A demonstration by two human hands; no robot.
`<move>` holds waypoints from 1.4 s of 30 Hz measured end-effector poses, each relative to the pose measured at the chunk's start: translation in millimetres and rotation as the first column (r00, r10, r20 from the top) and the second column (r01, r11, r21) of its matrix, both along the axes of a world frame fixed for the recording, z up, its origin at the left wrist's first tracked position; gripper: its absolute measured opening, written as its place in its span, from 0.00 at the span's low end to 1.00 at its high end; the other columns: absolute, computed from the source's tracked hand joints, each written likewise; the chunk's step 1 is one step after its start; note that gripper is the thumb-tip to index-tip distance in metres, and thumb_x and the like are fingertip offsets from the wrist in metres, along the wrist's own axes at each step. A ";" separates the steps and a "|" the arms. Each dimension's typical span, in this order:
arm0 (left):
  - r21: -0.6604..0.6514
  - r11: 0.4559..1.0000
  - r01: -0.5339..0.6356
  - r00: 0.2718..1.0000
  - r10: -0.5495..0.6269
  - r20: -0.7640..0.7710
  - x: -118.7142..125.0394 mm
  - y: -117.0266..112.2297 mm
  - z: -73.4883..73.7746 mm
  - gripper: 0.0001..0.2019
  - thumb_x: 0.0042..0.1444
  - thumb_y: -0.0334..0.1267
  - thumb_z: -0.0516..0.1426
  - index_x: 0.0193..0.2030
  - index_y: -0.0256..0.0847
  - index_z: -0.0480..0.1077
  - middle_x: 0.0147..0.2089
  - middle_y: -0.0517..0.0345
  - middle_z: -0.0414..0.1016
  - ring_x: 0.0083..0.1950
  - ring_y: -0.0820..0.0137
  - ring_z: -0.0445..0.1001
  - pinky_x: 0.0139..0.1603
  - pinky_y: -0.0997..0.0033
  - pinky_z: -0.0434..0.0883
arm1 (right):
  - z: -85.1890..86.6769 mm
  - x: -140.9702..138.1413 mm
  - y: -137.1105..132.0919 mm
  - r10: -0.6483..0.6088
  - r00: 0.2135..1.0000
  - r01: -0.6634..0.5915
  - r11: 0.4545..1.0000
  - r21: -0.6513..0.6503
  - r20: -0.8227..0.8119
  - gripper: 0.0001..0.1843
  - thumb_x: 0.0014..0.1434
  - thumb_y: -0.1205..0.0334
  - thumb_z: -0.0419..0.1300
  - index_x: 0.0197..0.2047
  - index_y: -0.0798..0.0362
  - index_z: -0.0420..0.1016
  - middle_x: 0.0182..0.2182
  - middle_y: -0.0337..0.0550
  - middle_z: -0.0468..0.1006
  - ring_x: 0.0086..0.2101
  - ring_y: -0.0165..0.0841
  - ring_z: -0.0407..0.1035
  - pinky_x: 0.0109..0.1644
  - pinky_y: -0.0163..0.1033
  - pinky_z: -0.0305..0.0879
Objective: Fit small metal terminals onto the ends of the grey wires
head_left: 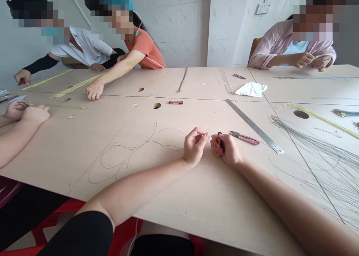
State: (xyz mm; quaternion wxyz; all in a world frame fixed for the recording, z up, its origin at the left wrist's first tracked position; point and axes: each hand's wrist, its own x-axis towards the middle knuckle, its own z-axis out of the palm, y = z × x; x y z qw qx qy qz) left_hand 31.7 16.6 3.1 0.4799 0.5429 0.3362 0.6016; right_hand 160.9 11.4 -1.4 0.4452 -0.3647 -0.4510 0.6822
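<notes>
My left hand [195,146] is closed in a pinch, thumb against forefinger, on the end of a thin grey-green cord [153,140]. A tiny loop or fitting shows at its fingertips, too small to make out. The rest of the cord lies in loose loops on the table, left of that hand. Just to the right, my right hand [229,151] is wrapped around a dark lighter [221,140], held upright with its top near the pinched end. No flame is visible. Beside the right hand lie pink-handled thread snips [248,138].
A steel ruler [254,125] lies slantwise beyond the snips. Cord bundles [316,147] and yellow cords [328,118] spread at right. Another lighter [175,102], crumpled tissue [251,89] and a table hole [156,106] are farther back. Several co-workers' hands work around the table [168,196].
</notes>
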 end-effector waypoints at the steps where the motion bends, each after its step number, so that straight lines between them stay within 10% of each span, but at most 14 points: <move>1: 0.002 1.000 0.003 1.000 -0.003 -0.001 -0.1 0.0 -0.4 0.18 0.52 0.48 0.62 0.24 0.39 0.64 0.22 0.66 0.60 0.22 0.80 0.53 0.22 0.75 0.53 | 0.3 0.1 0.0 0.010 1.000 -0.010 1.000 0.002 -0.004 0.15 0.48 0.54 0.49 0.15 0.50 0.53 0.12 0.32 0.50 0.15 0.24 0.40 0.19 0.35 0.39; 42: 0.014 0.999 0.046 0.999 -0.045 -0.027 0.1 -1.5 -1.0 0.16 0.52 0.48 0.62 0.24 0.39 0.65 0.21 0.66 0.59 0.21 0.80 0.54 0.22 0.76 0.52 | -11.2 1.5 2.8 -0.075 0.989 0.063 0.993 0.099 0.126 0.13 0.52 0.56 0.46 0.20 0.48 0.49 0.15 0.31 0.45 0.17 0.27 0.38 0.20 0.37 0.40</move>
